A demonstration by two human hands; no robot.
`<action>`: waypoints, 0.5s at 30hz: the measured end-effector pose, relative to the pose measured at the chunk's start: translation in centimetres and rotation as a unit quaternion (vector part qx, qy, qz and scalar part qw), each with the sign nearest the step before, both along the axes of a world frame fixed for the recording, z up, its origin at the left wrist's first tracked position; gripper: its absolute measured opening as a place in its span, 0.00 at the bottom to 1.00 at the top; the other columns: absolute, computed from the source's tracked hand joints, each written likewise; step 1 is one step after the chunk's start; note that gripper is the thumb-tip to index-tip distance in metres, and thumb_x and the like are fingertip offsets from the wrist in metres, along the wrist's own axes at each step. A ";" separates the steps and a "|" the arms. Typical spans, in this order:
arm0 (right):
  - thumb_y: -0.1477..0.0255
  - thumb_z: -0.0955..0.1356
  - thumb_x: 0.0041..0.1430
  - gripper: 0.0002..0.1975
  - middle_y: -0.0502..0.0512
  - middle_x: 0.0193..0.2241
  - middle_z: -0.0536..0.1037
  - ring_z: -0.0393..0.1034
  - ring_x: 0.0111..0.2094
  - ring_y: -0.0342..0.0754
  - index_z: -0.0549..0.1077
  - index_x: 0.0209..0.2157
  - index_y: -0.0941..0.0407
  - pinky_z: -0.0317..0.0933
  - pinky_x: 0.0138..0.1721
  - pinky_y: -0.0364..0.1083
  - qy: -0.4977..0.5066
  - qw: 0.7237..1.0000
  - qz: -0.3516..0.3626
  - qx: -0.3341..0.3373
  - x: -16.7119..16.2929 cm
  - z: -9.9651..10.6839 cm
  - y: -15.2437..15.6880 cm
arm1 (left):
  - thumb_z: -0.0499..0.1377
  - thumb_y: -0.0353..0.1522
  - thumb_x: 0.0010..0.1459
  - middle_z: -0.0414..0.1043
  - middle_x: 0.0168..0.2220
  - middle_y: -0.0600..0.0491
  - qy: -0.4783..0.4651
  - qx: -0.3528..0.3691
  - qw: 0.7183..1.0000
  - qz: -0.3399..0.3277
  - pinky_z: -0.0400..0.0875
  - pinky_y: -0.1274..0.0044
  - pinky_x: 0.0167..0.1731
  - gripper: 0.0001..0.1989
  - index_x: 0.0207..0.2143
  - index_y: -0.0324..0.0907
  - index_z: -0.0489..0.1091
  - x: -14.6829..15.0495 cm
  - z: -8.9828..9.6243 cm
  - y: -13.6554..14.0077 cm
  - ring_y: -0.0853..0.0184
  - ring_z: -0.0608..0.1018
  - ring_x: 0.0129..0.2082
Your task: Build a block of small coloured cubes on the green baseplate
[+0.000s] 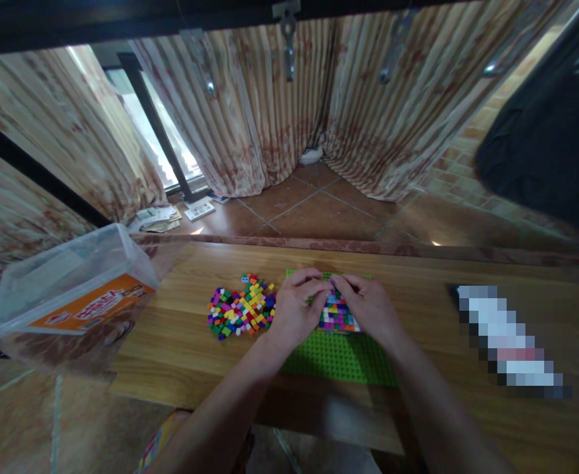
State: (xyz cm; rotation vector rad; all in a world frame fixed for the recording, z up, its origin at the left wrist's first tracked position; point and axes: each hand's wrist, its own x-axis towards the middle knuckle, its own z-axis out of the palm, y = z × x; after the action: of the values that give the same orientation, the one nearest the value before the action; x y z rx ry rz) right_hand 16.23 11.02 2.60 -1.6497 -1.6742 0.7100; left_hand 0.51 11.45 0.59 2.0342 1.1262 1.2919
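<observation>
A green studded baseplate (pixel 341 359) lies on the wooden table, with a block of small multicoloured toy bricks (pixel 337 317) built up on it. Over the far side of that block my two hands come together. My left hand (pixel 302 303) is closed, thumb and fingers pinched at the fingertips; what they hold is hidden. Opposite it, my right hand (pixel 368 303) is also closed, its thumb and forefinger at a tiny purple toy brick (pixel 333 283). Left of my left hand spreads a loose pile of toy bricks (pixel 243 308) in many colours.
A clear plastic tub (pixel 72 263) with an orange label stands beyond the table's left end. On the right of the wooden table (pixel 427 316) lies a blurred-out flat object (pixel 509 339). Papers (pixel 156 218) lie on the floor near the curtains (pixel 250 118).
</observation>
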 end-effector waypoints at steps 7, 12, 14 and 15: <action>0.61 0.61 0.62 0.20 0.52 0.24 0.78 0.71 0.28 0.46 0.78 0.28 0.56 0.57 0.31 0.43 0.001 1.000 0.006 -0.002 0.1 -0.1 0.0 | 0.60 0.30 0.59 0.73 0.44 0.49 0.011 0.000 1.000 0.006 0.73 0.70 0.49 0.07 0.37 0.46 0.78 0.2 -0.1 0.1 0.65 0.76 0.44; 0.60 0.61 0.62 0.20 0.51 0.23 0.77 0.70 0.27 0.46 0.77 0.26 0.56 0.57 0.30 0.43 -0.005 1.000 0.006 0.001 0.1 0.0 -0.1 | 0.59 0.28 0.59 0.74 0.43 0.50 0.006 -0.006 1.000 0.014 0.73 0.71 0.49 0.08 0.37 0.45 0.78 0.6 0.1 0.3 0.66 0.77 0.44; 0.60 0.60 0.63 0.21 0.50 0.22 0.76 0.69 0.26 0.46 0.77 0.27 0.56 0.57 0.30 0.43 -0.003 1.000 0.013 0.003 0.1 0.0 -0.1 | 0.59 0.28 0.59 0.75 0.42 0.50 0.010 -0.015 1.000 0.018 0.73 0.71 0.49 0.08 0.37 0.45 0.78 0.7 0.2 0.3 0.66 0.77 0.43; 0.60 0.60 0.63 0.21 0.50 0.22 0.75 0.69 0.27 0.46 0.77 0.27 0.57 0.57 0.30 0.43 -0.001 1.000 0.016 0.003 0.2 0.0 -0.1 | 0.59 0.28 0.59 0.75 0.41 0.51 0.015 -0.018 1.000 0.021 0.73 0.71 0.49 0.08 0.37 0.46 0.78 0.7 0.3 0.3 0.66 0.77 0.43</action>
State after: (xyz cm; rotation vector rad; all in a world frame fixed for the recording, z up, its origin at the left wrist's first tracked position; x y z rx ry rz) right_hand 16.41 10.88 2.60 -1.6223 -1.7065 0.7184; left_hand 1.22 11.72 0.86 2.0203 1.2025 1.2551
